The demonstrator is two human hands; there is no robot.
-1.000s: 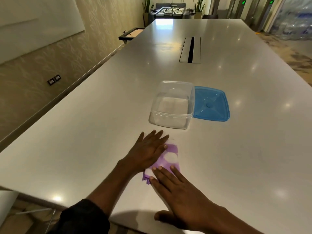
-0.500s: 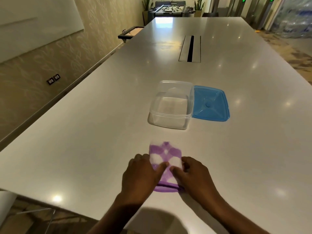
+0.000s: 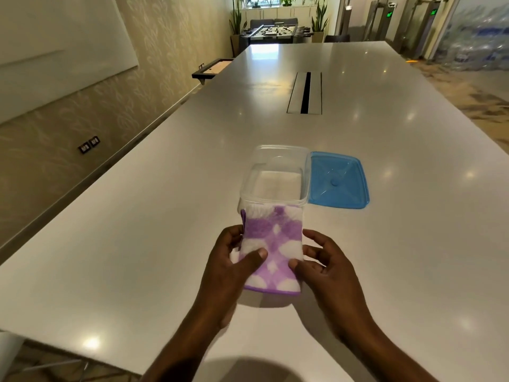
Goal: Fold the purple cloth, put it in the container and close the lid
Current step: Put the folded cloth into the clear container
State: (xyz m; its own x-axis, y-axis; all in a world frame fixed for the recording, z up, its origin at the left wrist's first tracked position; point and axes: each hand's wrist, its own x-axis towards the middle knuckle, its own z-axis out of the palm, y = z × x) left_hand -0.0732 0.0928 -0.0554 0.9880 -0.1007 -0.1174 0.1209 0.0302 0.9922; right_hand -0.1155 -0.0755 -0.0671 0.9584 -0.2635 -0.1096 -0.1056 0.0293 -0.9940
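Observation:
The purple and white cloth (image 3: 272,244) is folded into a narrow rectangle and held above the table, its far end in front of the near wall of the clear plastic container (image 3: 275,175). My left hand (image 3: 231,260) grips its left side with the thumb on top. My right hand (image 3: 325,263) grips its right side. The container stands open and holds nothing. Flat on the table, touching the container's right side, lies the blue lid (image 3: 337,183).
The long white table (image 3: 137,244) has a cable slot (image 3: 305,92) set into its middle further back. A wall with a whiteboard and sockets runs along the left. A foosball table and plants stand beyond the far end.
Both hands pressed the cloth flat on the table, then pinched its near end. Now they hold the folded cloth lifted off the table and moved toward the container.

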